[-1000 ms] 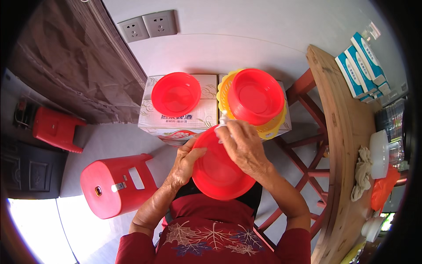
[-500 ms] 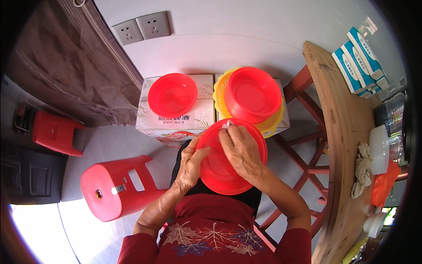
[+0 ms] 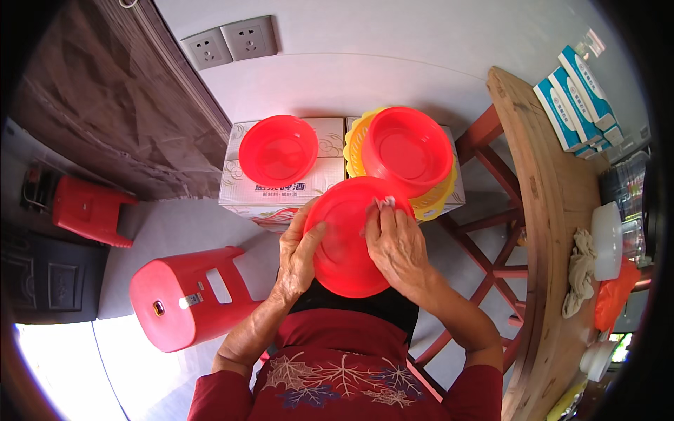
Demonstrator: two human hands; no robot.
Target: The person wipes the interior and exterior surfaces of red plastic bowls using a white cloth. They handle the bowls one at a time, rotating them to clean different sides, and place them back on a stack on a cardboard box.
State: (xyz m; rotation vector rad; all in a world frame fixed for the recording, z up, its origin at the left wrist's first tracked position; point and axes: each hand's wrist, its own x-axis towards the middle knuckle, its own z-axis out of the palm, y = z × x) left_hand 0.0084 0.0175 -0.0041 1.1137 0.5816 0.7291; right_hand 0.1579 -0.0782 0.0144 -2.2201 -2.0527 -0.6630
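A round red plastic basin [image 3: 344, 256] is held up over my lap, tilted toward me. My left hand [image 3: 298, 256] grips its left rim, thumb on the inside and the other fingers behind. Against the inner right side, my right hand [image 3: 400, 245] presses a small crumpled white cloth [image 3: 382, 203], mostly hidden under the fingers. Beyond the held basin, a stack of red basins [image 3: 407, 151] sits in a yellow openwork basket [image 3: 357, 144]. To the left of that stack stands a single red basin [image 3: 279, 151].
Cardboard boxes [image 3: 239, 186] bear the basins and basket against the wall. At left a red plastic stool [image 3: 165, 305] lies tipped over; another red stool [image 3: 88, 210] is farther off. On the right, a wooden table [image 3: 544, 245] carries tissue boxes [image 3: 576, 98], a rag [image 3: 580, 274] and bowls.
The held basin has been raised slightly and tilted differently. My right hand has slid with the cloth to the right and down along its inside; my left hand has shifted up slightly.
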